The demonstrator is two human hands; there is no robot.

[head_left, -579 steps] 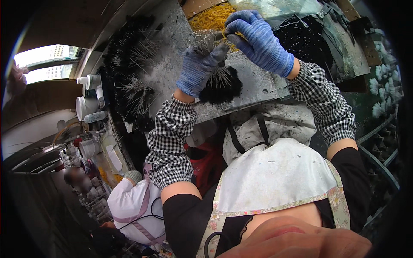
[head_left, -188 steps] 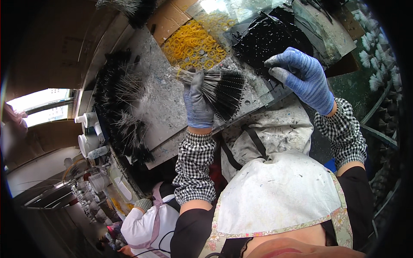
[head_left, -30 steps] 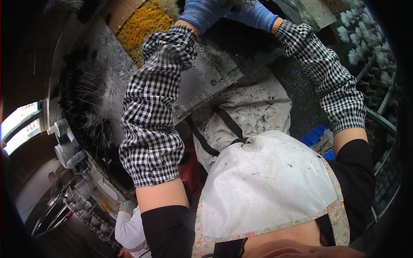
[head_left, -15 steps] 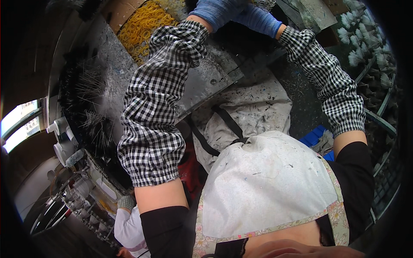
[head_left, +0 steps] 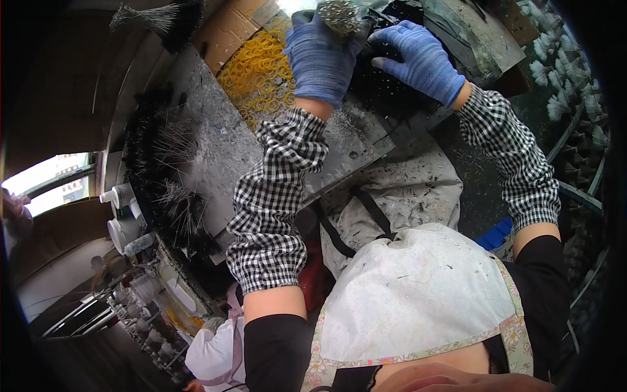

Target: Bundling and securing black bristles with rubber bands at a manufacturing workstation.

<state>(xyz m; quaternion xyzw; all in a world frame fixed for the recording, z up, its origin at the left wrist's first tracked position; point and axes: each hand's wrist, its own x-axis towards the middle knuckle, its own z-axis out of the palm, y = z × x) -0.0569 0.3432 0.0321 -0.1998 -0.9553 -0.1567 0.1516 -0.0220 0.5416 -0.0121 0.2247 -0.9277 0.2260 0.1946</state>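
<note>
In a blue knit glove, my left hand [head_left: 319, 62] is closed round a bundle of wire-stemmed brushes [head_left: 338, 17], whose metallic wire ends stick up past the fingers. The brush heads are mostly hidden behind the glove. My right hand [head_left: 423, 60], gloved the same way, is just right of the bundle with its fingers stretched out and thumb apart; nothing shows in it. Beneath and between the hands lies a dark mass of black bristles [head_left: 379, 88] dotted with pale specks. Left of my left hand is a heap of yellow rubber bands [head_left: 258, 72].
Black brushes with wire stems [head_left: 173, 176] line the left of the grey worktable [head_left: 209, 124]; another bundle [head_left: 153, 19] lies at the far left. White-tufted brushes [head_left: 555, 65] stand on a rack at the right. A co-worker's white sleeve [head_left: 212, 356] shows at lower left.
My hands, close together at the top edge before, are now apart, the right one off to the right with its fingers spread. The whole view has shifted, showing more of the table's far side.
</note>
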